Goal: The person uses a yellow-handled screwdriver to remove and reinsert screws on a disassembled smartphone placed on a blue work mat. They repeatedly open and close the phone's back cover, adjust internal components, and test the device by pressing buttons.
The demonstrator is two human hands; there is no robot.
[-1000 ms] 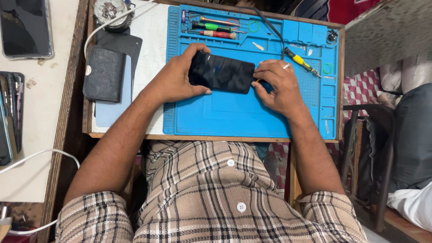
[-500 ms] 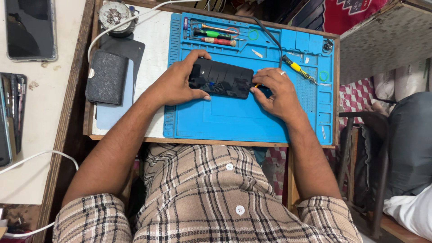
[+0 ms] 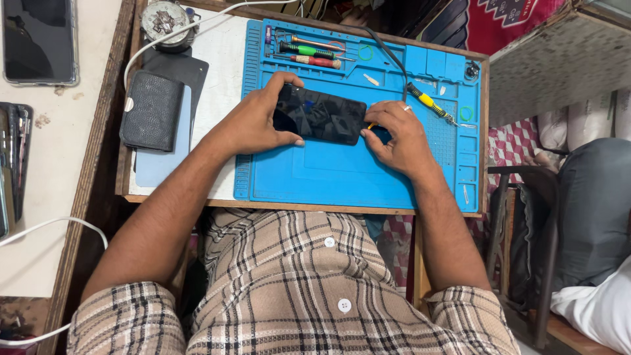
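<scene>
Black phone (image 3: pixel 321 114) lies lengthwise across the upper middle of the blue work mat (image 3: pixel 328 177), dark glossy face up, tilted slightly so its right end sits lower. Left hand (image 3: pixel 257 121) wraps the phone's left end: fingers curl over the far edge, thumb presses along the near edge, so the hand is clamped on the phone. Right hand (image 3: pixel 397 135) sits at the phone's right end, fingertips touching its corner; a small yellow-orange tip shows just at the fingers, likely a thin tool, but whether the hand pinches it cannot be told. A ring shows on one right finger.

Beyond the hands, on the mat's top tray: a green-handled screwdriver (image 3: pixel 307 49) and a red-handled screwdriver (image 3: pixel 317 62), lying side by side, parallel to the mat's far edge. A yellow-handled screwdriver (image 3: pixel 428 102) lies diagonally just above the right hand, apart from it. A black cable (image 3: pixel 388 52) runs across the mat's upper part.

Left of the mat: a black pouch (image 3: pixel 152 110) resting on a dark pad. Above it, a round metal dish (image 3: pixel 165 21) with small parts. Far left, on a separate pale surface, a second phone (image 3: pixel 39 41) lies face up. White cable (image 3: pixel 49 227) crosses the lower left.
</scene>
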